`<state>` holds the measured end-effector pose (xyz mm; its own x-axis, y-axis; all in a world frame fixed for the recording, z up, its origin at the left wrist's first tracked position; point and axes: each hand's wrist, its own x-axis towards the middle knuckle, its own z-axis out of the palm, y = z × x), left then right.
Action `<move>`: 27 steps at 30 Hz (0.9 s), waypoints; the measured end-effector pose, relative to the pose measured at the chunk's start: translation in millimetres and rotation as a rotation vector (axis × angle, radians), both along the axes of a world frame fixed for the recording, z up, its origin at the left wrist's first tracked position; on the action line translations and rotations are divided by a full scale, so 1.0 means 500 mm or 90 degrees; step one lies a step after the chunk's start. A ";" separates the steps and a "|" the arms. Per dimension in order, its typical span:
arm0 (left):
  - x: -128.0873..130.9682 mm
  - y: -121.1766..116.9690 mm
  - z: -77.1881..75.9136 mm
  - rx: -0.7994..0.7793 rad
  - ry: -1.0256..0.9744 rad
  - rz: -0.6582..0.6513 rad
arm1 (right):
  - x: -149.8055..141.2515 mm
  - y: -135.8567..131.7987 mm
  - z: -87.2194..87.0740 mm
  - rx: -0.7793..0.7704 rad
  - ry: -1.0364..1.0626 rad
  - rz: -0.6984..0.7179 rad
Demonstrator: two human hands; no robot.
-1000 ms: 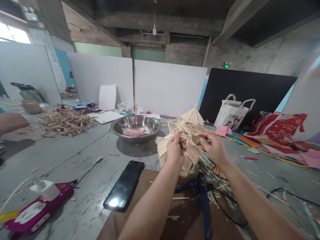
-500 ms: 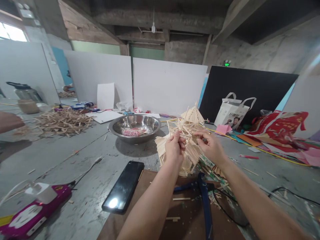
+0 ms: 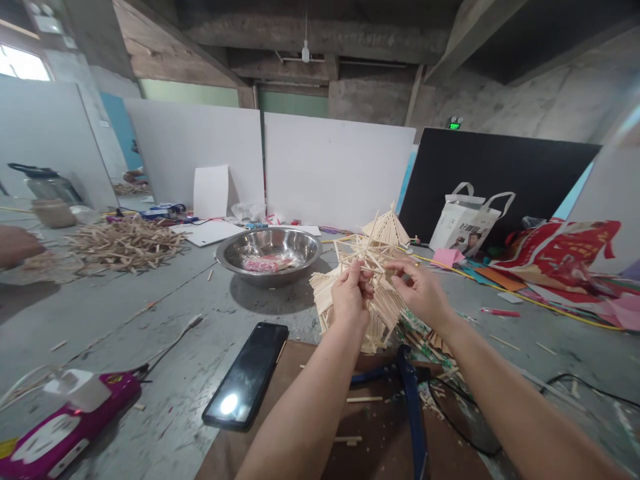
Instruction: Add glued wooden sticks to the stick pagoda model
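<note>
In front of me stands a model built of thin wooden sticks (image 3: 325, 293), with slatted roof-like panels and a pointed top. My left hand (image 3: 351, 295) is closed at its middle, thumb and fingers pinching a thin wooden stick (image 3: 376, 271). Opposite it, my right hand (image 3: 423, 290) has its thumb and fingertips drawn together at the stick's other end. Both hands hide part of the model behind them. Below my wrists, a blue-handled tool (image 3: 413, 407) lies on a brown board (image 3: 295, 380) among loose stick pieces.
A black phone (image 3: 247, 373) lies left of the board, a purple power strip (image 3: 70, 427) farther left. Behind are a steel basin (image 3: 270, 277) holding plastic-wrapped stuff and a pile of sticks (image 3: 127, 245). Another person's hand (image 3: 17, 247) shows at the left edge. A white bag (image 3: 463, 220) stands right.
My right fingertips have come slightly closer to my left hand, and a thin stick shows between them. The view has shifted very slightly. The model stays in place.
</note>
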<state>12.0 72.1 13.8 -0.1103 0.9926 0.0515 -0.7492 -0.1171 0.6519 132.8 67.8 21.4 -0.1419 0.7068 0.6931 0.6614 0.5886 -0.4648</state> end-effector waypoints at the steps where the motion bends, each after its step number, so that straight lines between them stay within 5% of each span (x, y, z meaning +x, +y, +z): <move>1: 0.001 0.000 -0.001 -0.001 -0.001 0.000 | 0.000 0.000 0.001 -0.001 -0.002 0.003; 27: -0.005 0.000 0.006 0.001 -0.025 0.010 | -0.006 -0.004 0.007 -0.013 -0.051 0.013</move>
<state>9.8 72.2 16.6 -0.1286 0.9905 0.0480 -0.7726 -0.1304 0.6213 129.8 65.7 25.0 -0.2108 0.7167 0.6648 0.6852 0.5934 -0.4223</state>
